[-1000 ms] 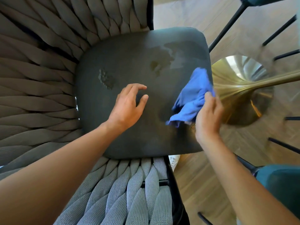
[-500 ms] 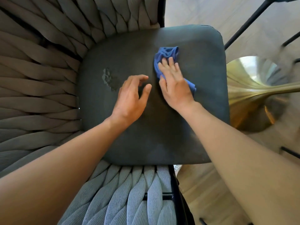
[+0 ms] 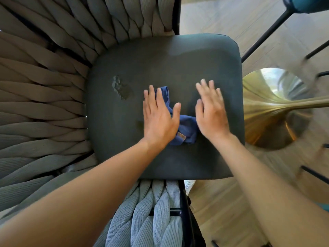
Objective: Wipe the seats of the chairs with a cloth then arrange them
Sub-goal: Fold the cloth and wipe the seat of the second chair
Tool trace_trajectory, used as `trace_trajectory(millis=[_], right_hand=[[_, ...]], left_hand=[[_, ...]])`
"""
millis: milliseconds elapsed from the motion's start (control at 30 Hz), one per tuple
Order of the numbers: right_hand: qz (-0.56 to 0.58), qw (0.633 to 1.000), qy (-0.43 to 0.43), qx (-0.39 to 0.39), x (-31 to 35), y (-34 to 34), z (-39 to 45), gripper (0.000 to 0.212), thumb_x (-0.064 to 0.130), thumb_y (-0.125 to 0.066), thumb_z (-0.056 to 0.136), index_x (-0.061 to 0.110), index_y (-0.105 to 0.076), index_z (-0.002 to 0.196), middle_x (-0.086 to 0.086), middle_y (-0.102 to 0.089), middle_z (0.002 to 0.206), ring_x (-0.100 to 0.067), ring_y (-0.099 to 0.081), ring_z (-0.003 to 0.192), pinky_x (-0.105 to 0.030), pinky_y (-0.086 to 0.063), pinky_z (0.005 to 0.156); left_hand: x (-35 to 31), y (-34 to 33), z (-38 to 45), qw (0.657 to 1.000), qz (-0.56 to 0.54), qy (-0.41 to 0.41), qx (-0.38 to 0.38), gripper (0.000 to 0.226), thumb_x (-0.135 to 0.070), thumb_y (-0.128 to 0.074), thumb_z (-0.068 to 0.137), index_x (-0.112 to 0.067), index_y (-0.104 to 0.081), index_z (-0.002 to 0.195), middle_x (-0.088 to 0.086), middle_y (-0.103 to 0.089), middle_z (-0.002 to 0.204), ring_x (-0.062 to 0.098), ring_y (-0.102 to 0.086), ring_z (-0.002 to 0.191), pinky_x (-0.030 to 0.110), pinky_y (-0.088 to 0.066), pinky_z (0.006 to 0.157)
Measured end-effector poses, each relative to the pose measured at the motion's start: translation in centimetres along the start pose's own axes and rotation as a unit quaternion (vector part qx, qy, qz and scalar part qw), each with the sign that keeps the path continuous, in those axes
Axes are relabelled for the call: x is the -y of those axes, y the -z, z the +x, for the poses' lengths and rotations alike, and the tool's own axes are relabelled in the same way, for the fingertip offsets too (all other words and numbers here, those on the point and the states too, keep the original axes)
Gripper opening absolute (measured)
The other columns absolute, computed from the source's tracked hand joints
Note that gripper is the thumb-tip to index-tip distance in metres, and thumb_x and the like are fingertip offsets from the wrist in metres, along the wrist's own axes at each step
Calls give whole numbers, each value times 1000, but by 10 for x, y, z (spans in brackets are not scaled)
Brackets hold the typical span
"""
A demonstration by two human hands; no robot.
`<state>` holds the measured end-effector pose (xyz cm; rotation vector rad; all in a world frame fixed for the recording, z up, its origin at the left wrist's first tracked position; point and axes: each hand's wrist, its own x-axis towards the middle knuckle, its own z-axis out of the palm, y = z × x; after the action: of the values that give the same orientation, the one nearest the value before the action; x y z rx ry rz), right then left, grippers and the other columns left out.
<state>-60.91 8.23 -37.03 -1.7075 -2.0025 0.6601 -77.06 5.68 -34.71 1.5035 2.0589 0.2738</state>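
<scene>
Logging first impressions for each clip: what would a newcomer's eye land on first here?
Two flat, open hands in the middle of the dark seat cushion, with a crumpled blue cloth between them, partly under the left hand. Next, the shiny gold pedestal base on the floor at right, beside the right hand.

My left hand point(image 3: 159, 118) covers middle of blue cloth point(image 3: 187, 127). My right hand point(image 3: 211, 111) blurred, fingertips smeared. Woven chair back point(image 3: 44, 86) cut by left edge. Teal chair point(image 3: 306, 4) mostly outside top corner.
</scene>
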Motion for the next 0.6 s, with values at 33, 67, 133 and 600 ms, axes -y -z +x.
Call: trace_trajectory(millis=[33,67,133,600], right_hand=[[-34,999,6,9,-10,1,5,48,7,-41,100,2,-47,147,-17,-42,156,-36,-29,150,-52,-20,123],[-63,998,17,20,-17,0,7,48,8,-40,101,2,-44,149,-17,-38,158,-36,-27,151,-52,-19,123],[-108,992,47,34,-27,-4,7,50,10,-38,103,3,-38,153,-16,-32,162,-35,-22,152,-51,-16,124],[-141,983,84,86,3,-17,-8,52,16,-36,106,3,-29,156,-18,-22,165,-34,-13,155,-53,-10,125]], left_hand=[[-9,-8,1,1000,2,26,14,83,-53,-38,103,0,-7,158,16,5,167,29,11,154,40,4,125],[-16,-16,2,999,10,47,24,86,-54,-36,103,1,0,158,18,11,167,30,15,153,42,7,125],[-20,-28,1,997,69,39,22,87,-55,-31,103,4,2,157,22,12,165,34,16,153,47,5,125],[77,21,-19,888,255,-370,94,107,-5,-86,62,5,-29,153,25,-25,161,35,-25,150,42,-30,120]])
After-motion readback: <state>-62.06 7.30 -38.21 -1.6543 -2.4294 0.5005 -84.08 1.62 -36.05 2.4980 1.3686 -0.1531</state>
